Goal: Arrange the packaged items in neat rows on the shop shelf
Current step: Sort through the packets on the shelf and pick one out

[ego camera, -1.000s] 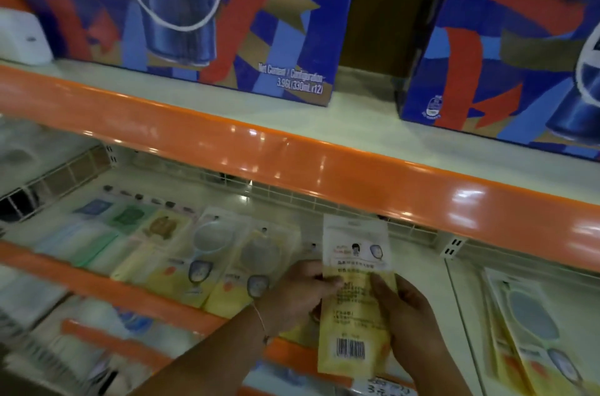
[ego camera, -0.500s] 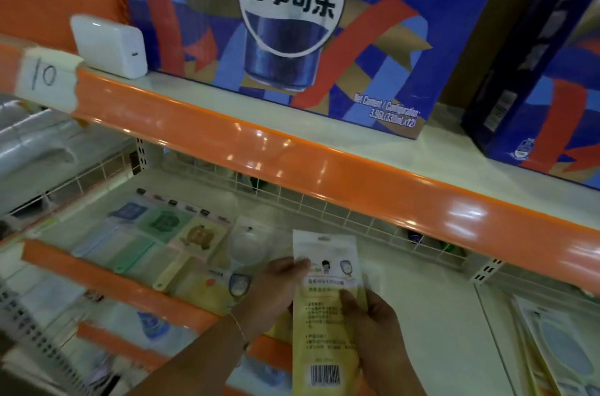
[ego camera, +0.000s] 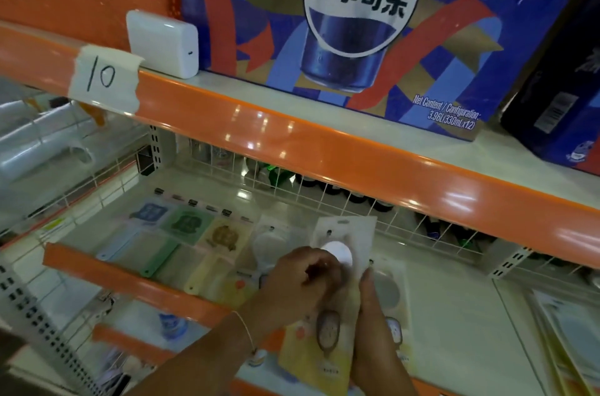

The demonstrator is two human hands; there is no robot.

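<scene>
Two hands meet over one flat packet above the middle shelf. Left hand grips the packet from its left edge, fingers curled over the front just below a white round window; a thin bracelet sits on that wrist. Right hand holds the packet's right edge, thumb lying upward along the side, the other fingers hidden behind the pack. Packet itself: pale top with a hang hole, yellow lower half, held tilted face-up, its top beyond the fingertips.

Left of the left-hand knuckles, a row of flat packets lies on the shelf in blue, green and yellow, edges overlapping. Just right of the right thumb, another similar packet lies flat on the shelf. Farther right, more packets lie stacked, well apart from the hands.

Above the hands, an orange shelf edge carries a taped label reading 10. On the upper shelf: a white box beside a large blue cola carton.
</scene>
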